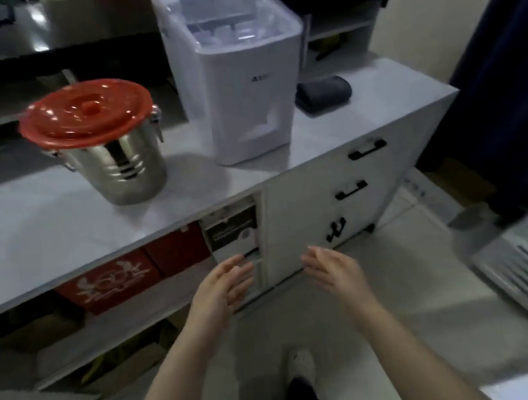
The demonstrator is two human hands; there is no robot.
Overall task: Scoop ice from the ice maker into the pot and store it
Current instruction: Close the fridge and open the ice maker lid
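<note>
Head view: A person stands before a pale grey surface [26, 229], both bare forearms stretched forward and low, in front of the cabinet face below its edge. The left hand [224, 282] and the right hand [331, 269] are released, fingers straight and loosely together, palms turned toward each other with a gap between them. Neither grasps nor touches anything.

The stainless steel pot [122, 170] stands upright on the surface, left of centre, closed by a red lid [85, 112] that sits flat on its rim; metal clasps [156, 120] show at the pot's upper side. Just to its right, apart from it, stands the white ice maker [244, 102], its clear top cover [234, 27] down. What lies under the cover is too blurred to tell. A folded dark cloth [324, 94] rests on the surface just beside the ice maker's right side.

Below the surface, the white cabinet front carries three black drawer handles [351, 189] stacked one under another. To their left, an open shelf holds red boxes [109, 282] with a white pattern, and a black-and-white box [233, 233] stands in a narrow compartment between the red boxes and the drawers. A white shoe [302, 361] shows on the light floor [415, 281] between the two forearms.
</note>
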